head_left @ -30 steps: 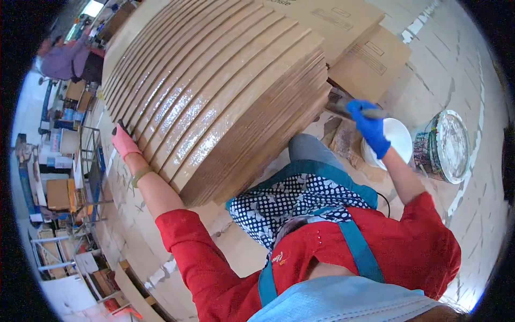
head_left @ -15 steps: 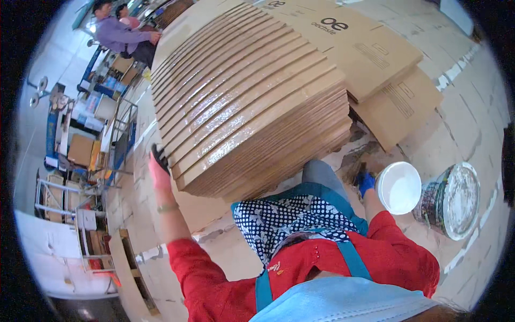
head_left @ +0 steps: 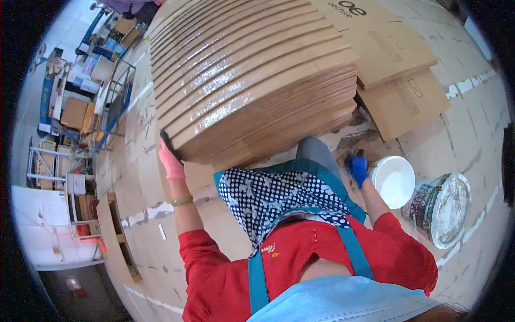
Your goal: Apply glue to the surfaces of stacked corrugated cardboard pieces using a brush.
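Note:
A large stack of flat cardboard sheets (head_left: 279, 121) fills the space in front of me. Its top sheets are fanned into overlapping strips with a wet shine. My left hand (head_left: 170, 155), in a pink glove with dark fingers, lies against the stack's near left corner, fingers stretched along the edge. Low beside my right knee, my right hand (head_left: 357, 167) in a blue glove is closed. Something dark and brownish shows by its fingers, too blurred to name. Just right of that hand stands a white bucket (head_left: 393, 182), whitish inside.
More printed cardboard sheets (head_left: 399, 59) lie behind and right of the stack. A paint-smeared tub (head_left: 437, 209) stands right of the bucket. Metal racks (head_left: 53, 172) and a wooden pallet (head_left: 120, 236) are on the left. At the top left, a person's purple sleeve (head_left: 129, 8) shows.
The view has shifted, and the stack looks nearer. My left hand has come in against the stack's corner. My right hand has moved slightly forward, away from the bucket.

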The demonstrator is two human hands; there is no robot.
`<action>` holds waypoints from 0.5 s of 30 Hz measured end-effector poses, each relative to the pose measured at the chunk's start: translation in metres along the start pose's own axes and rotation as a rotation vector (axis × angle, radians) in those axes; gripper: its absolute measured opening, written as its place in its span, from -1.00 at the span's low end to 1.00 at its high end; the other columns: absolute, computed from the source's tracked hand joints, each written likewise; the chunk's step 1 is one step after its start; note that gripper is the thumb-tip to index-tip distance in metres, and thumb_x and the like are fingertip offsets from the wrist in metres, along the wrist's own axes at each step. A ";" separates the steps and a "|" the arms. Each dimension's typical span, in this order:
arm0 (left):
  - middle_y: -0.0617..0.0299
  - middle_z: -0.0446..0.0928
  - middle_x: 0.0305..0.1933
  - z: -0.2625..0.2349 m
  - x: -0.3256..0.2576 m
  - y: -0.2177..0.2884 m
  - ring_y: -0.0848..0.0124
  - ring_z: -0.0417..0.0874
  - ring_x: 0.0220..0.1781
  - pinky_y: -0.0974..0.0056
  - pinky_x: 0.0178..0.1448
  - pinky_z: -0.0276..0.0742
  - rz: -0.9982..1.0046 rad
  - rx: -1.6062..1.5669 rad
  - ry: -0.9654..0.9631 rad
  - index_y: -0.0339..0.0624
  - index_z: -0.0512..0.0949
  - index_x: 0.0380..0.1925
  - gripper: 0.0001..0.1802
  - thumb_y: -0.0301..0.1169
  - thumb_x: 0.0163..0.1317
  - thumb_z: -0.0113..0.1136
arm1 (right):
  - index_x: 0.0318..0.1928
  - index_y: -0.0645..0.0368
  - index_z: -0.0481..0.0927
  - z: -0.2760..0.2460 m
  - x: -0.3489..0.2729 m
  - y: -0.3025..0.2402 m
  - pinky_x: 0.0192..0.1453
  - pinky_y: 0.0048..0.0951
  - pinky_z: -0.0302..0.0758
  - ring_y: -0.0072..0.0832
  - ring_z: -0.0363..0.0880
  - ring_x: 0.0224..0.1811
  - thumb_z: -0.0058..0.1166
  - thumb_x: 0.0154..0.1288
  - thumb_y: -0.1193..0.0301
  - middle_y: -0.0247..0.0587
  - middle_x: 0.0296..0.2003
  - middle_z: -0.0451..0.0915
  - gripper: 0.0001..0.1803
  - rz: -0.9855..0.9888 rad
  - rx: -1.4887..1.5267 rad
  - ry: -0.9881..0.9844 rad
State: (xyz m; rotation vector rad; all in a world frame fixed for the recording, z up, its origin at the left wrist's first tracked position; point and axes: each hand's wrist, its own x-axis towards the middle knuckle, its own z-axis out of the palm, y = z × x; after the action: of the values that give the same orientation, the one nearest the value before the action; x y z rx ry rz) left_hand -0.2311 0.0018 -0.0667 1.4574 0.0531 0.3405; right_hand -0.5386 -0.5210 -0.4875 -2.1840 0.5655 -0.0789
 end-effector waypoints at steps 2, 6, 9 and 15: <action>0.16 0.51 -0.11 0.016 0.012 -0.004 0.44 0.52 -0.10 0.37 0.00 0.40 0.054 0.190 -0.013 -0.40 0.47 -0.07 -0.48 -0.11 0.24 -0.01 | -0.58 0.12 0.45 -0.058 0.078 -0.047 -0.59 -0.33 0.31 -0.44 0.37 -0.71 -0.06 0.27 0.20 -0.27 -0.72 0.39 -0.66 -0.320 -0.902 0.493; 0.18 0.54 -0.38 -0.059 0.007 0.035 0.43 0.57 -0.39 0.38 -0.31 0.47 -0.143 0.947 0.019 -0.40 0.53 -0.28 -0.50 -0.06 0.22 0.01 | -0.16 0.30 0.53 -0.165 0.100 -0.319 -0.31 -0.50 0.43 -0.60 0.46 -0.37 -0.02 0.28 0.33 -0.35 -0.35 0.55 -0.72 -0.453 0.523 0.599; 0.19 0.50 -0.48 -0.037 -0.009 0.062 0.43 0.53 -0.52 0.38 -0.44 0.44 -0.265 0.875 -0.027 -0.40 0.50 -0.35 -0.50 -0.06 0.22 0.00 | 0.03 0.23 0.45 -0.214 0.147 -0.360 -0.15 -0.40 0.45 -0.49 0.53 -0.27 -0.06 0.29 0.38 -0.22 -0.26 0.59 -0.67 -0.803 0.252 0.869; 0.07 0.53 -0.48 -0.026 -0.036 0.076 0.27 0.58 -0.49 0.26 -0.42 0.48 -0.243 0.813 -0.092 -0.40 0.47 -0.36 -0.53 -0.09 0.23 -0.03 | 0.17 -0.10 0.35 -0.236 0.204 -0.361 -0.15 -0.29 0.49 -0.26 0.57 -0.38 -0.23 0.32 0.42 -0.06 -0.29 0.60 -0.59 -0.724 -0.558 0.436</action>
State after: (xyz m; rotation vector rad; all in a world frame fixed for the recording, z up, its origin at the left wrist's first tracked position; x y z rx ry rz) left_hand -0.2866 0.0232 -0.0017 2.2407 0.3209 0.0384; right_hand -0.2814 -0.5883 -0.0916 -2.8405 -0.0225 -0.8906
